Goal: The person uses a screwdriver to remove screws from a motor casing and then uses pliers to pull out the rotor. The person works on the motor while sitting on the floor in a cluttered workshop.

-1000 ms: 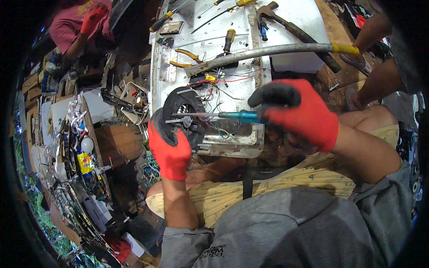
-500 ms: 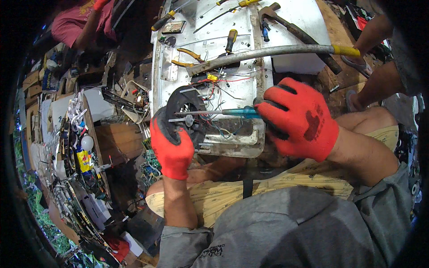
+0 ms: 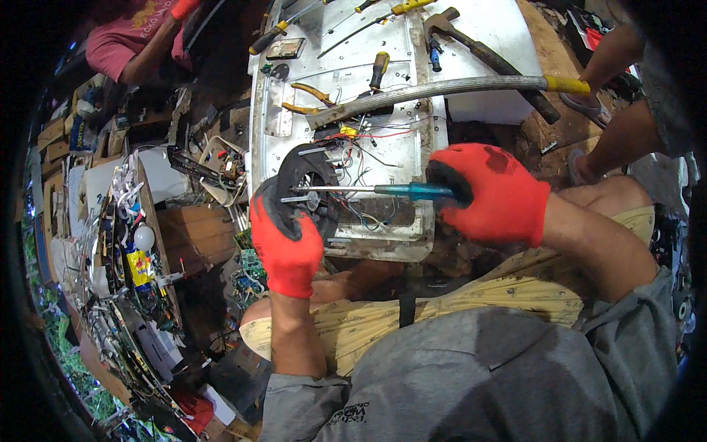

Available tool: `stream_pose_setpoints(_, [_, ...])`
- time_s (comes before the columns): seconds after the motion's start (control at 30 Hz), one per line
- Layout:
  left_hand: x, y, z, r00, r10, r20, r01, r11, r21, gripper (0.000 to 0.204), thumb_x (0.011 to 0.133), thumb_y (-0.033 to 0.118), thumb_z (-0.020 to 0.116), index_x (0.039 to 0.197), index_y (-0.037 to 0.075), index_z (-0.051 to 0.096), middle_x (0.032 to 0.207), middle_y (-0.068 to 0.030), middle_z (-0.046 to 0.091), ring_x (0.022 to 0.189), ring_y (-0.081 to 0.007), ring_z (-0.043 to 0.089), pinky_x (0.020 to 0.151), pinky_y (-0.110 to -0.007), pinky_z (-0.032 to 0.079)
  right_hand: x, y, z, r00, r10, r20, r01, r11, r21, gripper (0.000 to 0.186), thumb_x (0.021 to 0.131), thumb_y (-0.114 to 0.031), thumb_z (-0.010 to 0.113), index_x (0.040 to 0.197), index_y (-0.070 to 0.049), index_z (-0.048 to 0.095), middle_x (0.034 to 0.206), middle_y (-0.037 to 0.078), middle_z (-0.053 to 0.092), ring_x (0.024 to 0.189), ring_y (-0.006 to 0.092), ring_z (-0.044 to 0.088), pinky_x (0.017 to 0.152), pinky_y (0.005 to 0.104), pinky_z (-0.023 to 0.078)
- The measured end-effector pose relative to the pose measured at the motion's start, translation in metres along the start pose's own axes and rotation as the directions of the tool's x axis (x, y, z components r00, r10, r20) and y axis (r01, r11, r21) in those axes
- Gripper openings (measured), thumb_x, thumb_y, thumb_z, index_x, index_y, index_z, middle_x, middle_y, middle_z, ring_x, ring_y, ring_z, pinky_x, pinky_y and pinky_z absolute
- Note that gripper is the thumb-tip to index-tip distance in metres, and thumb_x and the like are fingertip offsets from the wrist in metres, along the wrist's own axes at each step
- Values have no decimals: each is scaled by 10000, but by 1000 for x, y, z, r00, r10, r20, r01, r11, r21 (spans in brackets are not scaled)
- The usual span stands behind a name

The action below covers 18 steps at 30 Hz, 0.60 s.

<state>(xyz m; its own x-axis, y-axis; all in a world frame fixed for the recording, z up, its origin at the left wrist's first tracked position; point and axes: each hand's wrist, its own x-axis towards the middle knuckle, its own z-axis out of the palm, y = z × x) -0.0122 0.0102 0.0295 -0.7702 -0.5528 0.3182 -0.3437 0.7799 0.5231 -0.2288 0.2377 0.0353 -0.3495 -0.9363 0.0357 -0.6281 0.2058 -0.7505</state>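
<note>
My left hand (image 3: 286,239), in a red and black work glove, grips a round black plastic housing (image 3: 300,163) with several pale posts and a small clear part on it. Wrapped around the teal handle of a screwdriver (image 3: 412,191) is my right hand (image 3: 492,193), gloved the same way. The screwdriver lies nearly level, its shaft pointing left and its tip at the black housing near my left thumb and fingers. Loose thin wires (image 3: 361,210) spread beside the housing over a dirty white panel (image 3: 434,140). My left fingertips are partly hidden by the housing.
On the panel lie a braided metal hose (image 3: 442,87), yellow-handled pliers (image 3: 312,94), a yellow-and-black screwdriver (image 3: 379,70) and a hammer (image 3: 493,59). Scrap electronics (image 3: 132,258) are heaped at the left. Another person's arm (image 3: 151,55) shows top left; someone's legs (image 3: 618,147) stand at the right.
My right hand has shifted slightly right and closed more fully round the screwdriver's handle. The screwdriver's tip has moved a little to the right; my left hand still holds the housing.
</note>
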Motion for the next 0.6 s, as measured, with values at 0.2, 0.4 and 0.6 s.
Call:
stream_pose_setpoints(0.2, [-3, 1, -1, 998, 42, -43, -42, 999, 10, 532, 770, -11, 582, 1293, -67, 502, 1245, -226, 555, 1154, -366, 567, 1026, -409, 436, 2, -4, 1, 999, 9, 46, -10, 1000, 30, 351, 755, -223, 723, 1038, -43, 621, 959, 185, 645, 909, 392, 635, 773, 454, 510])
stream_pose_setpoints(0.4, [2, 11, 6, 995, 90, -45, -90, 996, 14, 524, 725, 29, 584, 1241, -46, 533, 1207, -251, 556, 1102, -448, 546, 1006, -469, 432, 5, -9, -6, 911, 241, 334, -291, 951, 109, 286, 770, -214, 706, 972, -40, 604, 851, 204, 636, 852, 405, 631, 735, 466, 504])
stream_pose_setpoints(0.6, [-2, 13, 8, 994, 103, -28, -101, 992, 71, 529, 725, 45, 597, 1244, -42, 537, 1223, -252, 557, 1109, -451, 544, 1008, -488, 426, -2, 2, 14, 994, -40, -103, 30, 995, -100, 302, 801, -257, 638, 1006, -38, 609, 891, 210, 659, 888, 399, 655, 790, 483, 516])
